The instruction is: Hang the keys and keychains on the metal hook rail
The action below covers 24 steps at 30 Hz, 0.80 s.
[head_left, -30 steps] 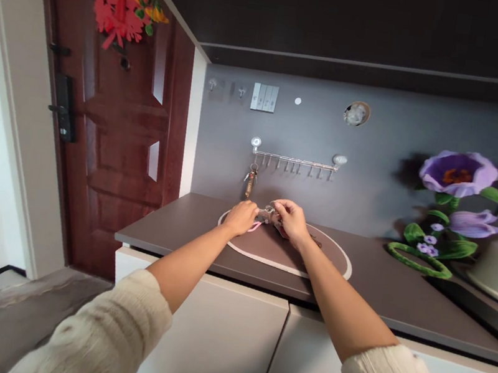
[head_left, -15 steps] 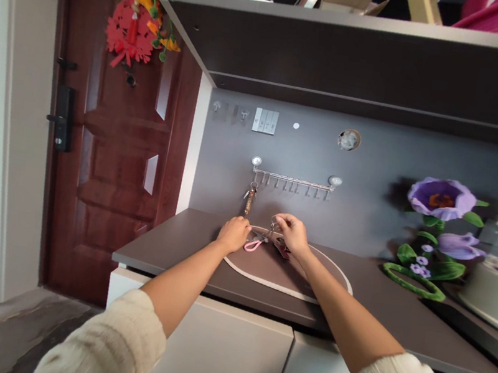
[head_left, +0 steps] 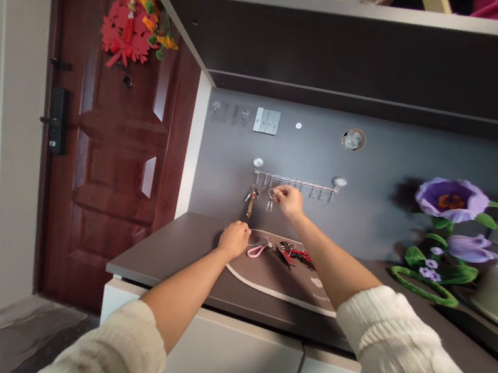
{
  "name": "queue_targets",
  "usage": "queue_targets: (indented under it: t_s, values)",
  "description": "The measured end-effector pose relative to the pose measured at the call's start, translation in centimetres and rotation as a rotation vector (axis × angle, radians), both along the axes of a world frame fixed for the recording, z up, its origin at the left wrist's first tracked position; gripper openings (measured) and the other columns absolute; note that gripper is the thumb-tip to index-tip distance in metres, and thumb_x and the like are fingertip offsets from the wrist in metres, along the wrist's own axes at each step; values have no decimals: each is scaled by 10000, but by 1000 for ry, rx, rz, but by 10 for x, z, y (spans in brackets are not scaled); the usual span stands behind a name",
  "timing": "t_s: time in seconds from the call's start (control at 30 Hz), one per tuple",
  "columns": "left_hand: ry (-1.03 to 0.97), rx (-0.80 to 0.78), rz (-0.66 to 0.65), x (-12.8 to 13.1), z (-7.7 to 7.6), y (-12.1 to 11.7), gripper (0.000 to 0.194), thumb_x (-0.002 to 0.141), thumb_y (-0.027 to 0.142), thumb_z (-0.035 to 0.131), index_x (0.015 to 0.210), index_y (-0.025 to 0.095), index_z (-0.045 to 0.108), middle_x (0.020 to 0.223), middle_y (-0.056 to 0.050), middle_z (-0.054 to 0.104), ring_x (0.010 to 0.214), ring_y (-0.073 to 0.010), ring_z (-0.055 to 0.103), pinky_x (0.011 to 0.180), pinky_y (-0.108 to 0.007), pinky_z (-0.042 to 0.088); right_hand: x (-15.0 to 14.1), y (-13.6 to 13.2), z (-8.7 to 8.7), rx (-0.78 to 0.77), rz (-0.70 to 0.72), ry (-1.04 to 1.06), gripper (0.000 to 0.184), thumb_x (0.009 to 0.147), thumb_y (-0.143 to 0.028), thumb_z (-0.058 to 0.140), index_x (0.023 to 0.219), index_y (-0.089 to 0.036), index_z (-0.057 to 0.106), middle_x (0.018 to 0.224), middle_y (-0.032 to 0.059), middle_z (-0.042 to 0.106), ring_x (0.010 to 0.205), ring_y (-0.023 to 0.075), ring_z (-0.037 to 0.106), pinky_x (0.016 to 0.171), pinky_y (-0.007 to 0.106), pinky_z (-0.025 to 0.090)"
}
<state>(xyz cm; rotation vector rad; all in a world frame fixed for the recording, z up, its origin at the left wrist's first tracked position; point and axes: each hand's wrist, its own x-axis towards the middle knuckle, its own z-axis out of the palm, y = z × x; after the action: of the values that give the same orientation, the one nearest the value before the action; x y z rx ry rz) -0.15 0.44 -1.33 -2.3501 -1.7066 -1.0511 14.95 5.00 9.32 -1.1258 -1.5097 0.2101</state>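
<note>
since half a second ago the right hand [head_left: 289, 198] is lifting off the mat [head_left: 277, 276] and going up to the hook rail [head_left: 297, 182] on the wall, carrying a small key ring [head_left: 270, 197]. the left hand [head_left: 234, 239] is barely shifting.

head view: right fingers are pinching the ring shut at its top, with the keys dangling just left of the fingertips, right under a hook and beside a key bunch [head_left: 251, 198] already hanging there. i'd guess it's light, stiff metal that's swingy and a bit slippery, so the ring itself is the spot to grab. left hand is resting curled on the mat's edge, touching the pink strap [head_left: 256, 250]; can't tell if it's actually gripping it. more keys [head_left: 294, 254] are lying on the mat.
</note>
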Motion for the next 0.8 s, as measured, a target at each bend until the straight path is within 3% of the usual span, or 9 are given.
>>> queue_targets:
  t_s: [0.2, 0.47, 0.8]
  values:
    - [64, 0, 3, 1, -1, 1, 289, 862, 235, 351, 878, 181, 635, 964, -90, 635, 920, -189, 583, 808, -288, 426, -17, 23, 17, 12, -80, 8, 83, 726, -146, 545, 729, -132, 627, 685, 35, 643, 529, 87, 561, 596, 232, 479]
    - [122, -5, 22, 3, 1, -2, 314, 864, 230, 338, 885, 156, 642, 970, -119, 632, 914, -215, 592, 790, -316, 448, -20, 50, 22, 17, -229, -150, 171, 736, -149, 519, 821, -114, 664, 742, 72, 665, 652, 122, 597, 686, 249, 471]
    - [158, -9, 51, 3, 3, -4, 324, 856, 223, 331, 902, 146, 643, 974, -110, 636, 924, -215, 593, 798, -311, 454, -29, 44, 18, -4, -366, -276, 200, 745, -130, 497, 809, -128, 686, 747, 82, 675, 742, 147, 615, 712, 226, 444]
